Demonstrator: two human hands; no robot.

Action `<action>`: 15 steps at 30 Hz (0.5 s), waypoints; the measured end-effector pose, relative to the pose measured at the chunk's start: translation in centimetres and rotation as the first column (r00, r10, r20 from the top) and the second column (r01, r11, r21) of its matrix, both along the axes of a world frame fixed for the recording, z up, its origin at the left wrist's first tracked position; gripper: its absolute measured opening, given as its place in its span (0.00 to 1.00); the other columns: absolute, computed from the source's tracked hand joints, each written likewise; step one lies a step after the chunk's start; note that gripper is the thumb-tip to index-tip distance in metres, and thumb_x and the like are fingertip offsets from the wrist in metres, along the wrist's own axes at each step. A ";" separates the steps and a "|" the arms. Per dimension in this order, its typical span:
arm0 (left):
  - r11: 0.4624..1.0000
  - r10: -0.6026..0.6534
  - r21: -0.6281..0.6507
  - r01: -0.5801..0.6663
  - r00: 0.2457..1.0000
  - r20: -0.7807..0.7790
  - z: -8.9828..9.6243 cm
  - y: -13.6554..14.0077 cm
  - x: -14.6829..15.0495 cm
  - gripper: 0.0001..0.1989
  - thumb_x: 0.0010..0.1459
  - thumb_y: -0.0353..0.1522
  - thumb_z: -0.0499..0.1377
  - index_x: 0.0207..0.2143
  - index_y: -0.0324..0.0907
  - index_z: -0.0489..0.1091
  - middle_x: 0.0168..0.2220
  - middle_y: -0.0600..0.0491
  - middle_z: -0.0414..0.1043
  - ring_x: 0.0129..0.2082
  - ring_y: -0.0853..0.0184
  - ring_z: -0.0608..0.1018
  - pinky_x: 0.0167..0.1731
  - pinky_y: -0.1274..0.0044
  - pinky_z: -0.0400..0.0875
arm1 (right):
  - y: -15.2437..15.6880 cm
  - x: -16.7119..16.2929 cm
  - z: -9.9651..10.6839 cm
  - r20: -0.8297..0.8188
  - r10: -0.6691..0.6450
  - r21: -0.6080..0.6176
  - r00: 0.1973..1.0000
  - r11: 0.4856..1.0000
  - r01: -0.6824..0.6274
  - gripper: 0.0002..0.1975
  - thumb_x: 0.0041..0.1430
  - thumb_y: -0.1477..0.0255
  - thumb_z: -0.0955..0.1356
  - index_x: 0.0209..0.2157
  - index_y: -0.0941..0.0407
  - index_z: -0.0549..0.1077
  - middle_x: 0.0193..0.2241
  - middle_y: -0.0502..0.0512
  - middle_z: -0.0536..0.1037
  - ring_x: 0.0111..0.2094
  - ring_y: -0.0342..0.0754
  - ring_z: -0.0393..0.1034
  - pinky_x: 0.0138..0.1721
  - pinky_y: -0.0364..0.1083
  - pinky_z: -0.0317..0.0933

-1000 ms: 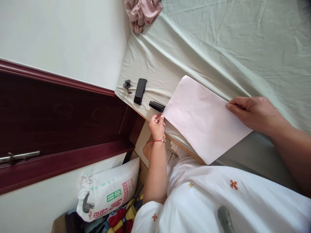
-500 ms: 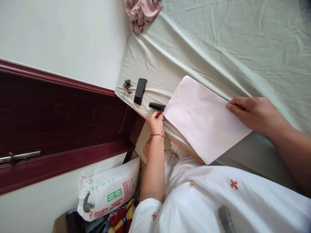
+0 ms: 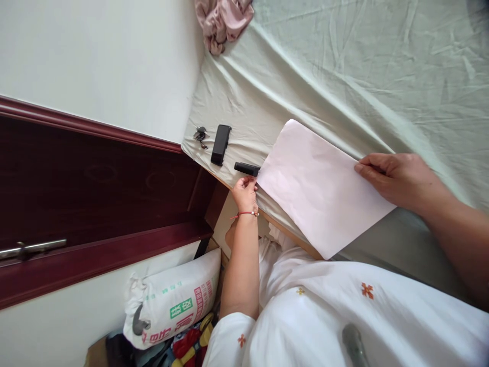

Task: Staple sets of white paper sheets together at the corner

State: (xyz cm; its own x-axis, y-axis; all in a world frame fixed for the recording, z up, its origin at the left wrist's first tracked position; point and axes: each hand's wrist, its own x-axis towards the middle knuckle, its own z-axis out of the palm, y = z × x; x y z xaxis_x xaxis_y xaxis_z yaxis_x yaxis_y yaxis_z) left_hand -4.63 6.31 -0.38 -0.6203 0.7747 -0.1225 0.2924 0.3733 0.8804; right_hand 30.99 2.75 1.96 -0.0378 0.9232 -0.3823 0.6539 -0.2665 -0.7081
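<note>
A white sheet of paper (image 3: 317,188) lies slanted over the pale green bedsheet, its lower corner reaching past the bed edge. My right hand (image 3: 401,181) pinches its right edge between thumb and fingers. At the opposite end, my left hand (image 3: 245,191), with a red string bracelet at the wrist, has its fingertips closed on the paper's left corner. Just above those fingertips sits a small black stapler (image 3: 246,168), its end against that corner. Whether the left fingers also touch the stapler, I cannot tell.
Left of the stapler lie a black phone-like device (image 3: 220,145) and a bunch of keys (image 3: 200,135). Pink cloth (image 3: 223,23) is heaped at the bed's far end. A dark red door (image 3: 95,178) is at left; below it stands a printed white sack (image 3: 173,300).
Hardly anything differs. The view has shifted very slightly; both hands, the paper and the stapler keep nearly the same places.
</note>
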 end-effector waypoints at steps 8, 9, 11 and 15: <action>0.948 -0.191 0.114 0.298 0.815 -0.547 1.1 -1.2 -0.9 0.32 0.56 0.28 0.64 0.63 0.46 0.66 0.68 0.41 0.64 0.60 0.58 0.74 0.49 0.71 0.77 | 0.0 0.1 0.0 0.000 -0.011 0.012 1.000 1.000 0.011 0.13 0.60 0.60 0.63 0.31 0.50 0.77 0.21 0.49 0.76 0.24 0.49 0.68 0.31 0.48 0.59; 0.926 -0.238 0.107 0.362 0.780 -0.579 1.3 -1.2 -1.0 0.32 0.57 0.29 0.64 0.64 0.47 0.67 0.70 0.42 0.61 0.64 0.56 0.71 0.54 0.69 0.75 | 0.0 0.1 0.0 -0.001 -0.008 0.014 1.000 1.000 0.008 0.13 0.60 0.60 0.64 0.31 0.50 0.78 0.21 0.49 0.76 0.24 0.49 0.68 0.31 0.48 0.58; 0.868 -0.349 0.082 0.490 0.718 -0.602 1.3 -1.2 -1.1 0.26 0.59 0.31 0.64 0.60 0.47 0.71 0.70 0.43 0.62 0.69 0.55 0.67 0.64 0.65 0.67 | 0.0 0.1 0.0 -0.005 -0.006 0.020 1.000 1.000 0.006 0.13 0.60 0.61 0.64 0.32 0.50 0.78 0.22 0.50 0.77 0.25 0.49 0.69 0.31 0.48 0.58; 0.806 -0.469 0.073 0.588 0.708 -0.528 0.8 -0.9 -1.1 0.17 0.64 0.36 0.61 0.54 0.46 0.76 0.65 0.45 0.71 0.71 0.57 0.65 0.71 0.62 0.59 | 0.1 0.1 -0.1 -0.016 -0.005 0.040 1.000 0.999 0.006 0.13 0.60 0.61 0.63 0.31 0.51 0.78 0.22 0.50 0.77 0.24 0.49 0.69 0.31 0.48 0.59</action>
